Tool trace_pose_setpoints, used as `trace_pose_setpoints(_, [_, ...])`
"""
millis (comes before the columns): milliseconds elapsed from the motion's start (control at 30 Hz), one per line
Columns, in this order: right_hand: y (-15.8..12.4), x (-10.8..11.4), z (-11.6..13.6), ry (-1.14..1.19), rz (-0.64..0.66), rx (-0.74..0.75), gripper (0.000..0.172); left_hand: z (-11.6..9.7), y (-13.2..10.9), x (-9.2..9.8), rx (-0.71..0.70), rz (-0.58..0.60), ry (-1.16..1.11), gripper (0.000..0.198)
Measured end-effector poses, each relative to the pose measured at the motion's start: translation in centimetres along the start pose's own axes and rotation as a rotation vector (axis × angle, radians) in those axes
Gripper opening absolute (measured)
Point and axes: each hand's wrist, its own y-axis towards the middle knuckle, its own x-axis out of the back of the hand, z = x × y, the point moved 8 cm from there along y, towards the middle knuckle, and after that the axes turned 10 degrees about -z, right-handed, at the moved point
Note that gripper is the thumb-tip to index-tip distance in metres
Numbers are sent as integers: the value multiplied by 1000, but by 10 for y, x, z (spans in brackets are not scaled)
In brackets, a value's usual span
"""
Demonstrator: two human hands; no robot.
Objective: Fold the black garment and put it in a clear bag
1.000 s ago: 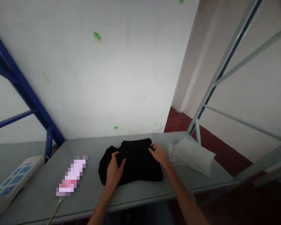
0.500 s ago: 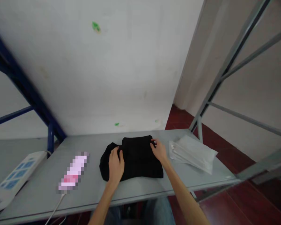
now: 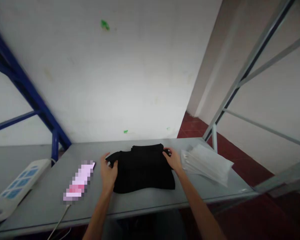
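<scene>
A folded black garment (image 3: pixel 143 171) lies on the grey tabletop, its exact kind not clear. My left hand (image 3: pixel 109 171) is closed on its upper left corner, thumb on the near side and fingers behind, with that corner slightly raised. At the upper right edge, my right hand (image 3: pixel 173 159) pinches the fabric between thumb and fingers. A narrower folded part of the cloth shows along the far side.
White plastic bags (image 3: pixel 207 163) lie in a pile to the right. On the left are a phone-like blurred device (image 3: pixel 78 181) with a cable (image 3: pixel 58 221) and a white power strip (image 3: pixel 22 183). Metal frames (image 3: pixel 230 96) flank the grey table (image 3: pixel 90 213); a wall (image 3: pixel 140 83) stands behind.
My left hand has moved left and taken hold of the garment's left corner, drawing that bunched side out flatter and wider. My right hand stays at the right edge.
</scene>
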Motion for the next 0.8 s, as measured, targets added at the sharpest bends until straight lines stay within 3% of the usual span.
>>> trace_pose_setpoints(100, [4,-5,1,25,13,15,28,-1,7,1,-5,59,13,50])
trace_pose_setpoints(233, [2,-9,-1,22,26,26,22,0,8,-6,-113,223,234,33])
trace_pose_setpoints(300, [-1,-8,0,23,19,41,23,-2,8,-5,-183,237,338,32])
trace_pose_setpoints(433, [-1,1,7,34,4,94,24,-22,6,-7,-346,216,475,36])
trace_pose_setpoints(567, [-3,16,22,72,26,144,22,-47,5,-14,-460,262,540,20])
trace_pose_setpoints(700, [-29,39,34,191,172,190,22,-68,0,0,-554,338,418,11])
trace_pose_setpoints(800, [-60,59,31,202,275,209,22,-66,-15,20,-626,488,369,8])
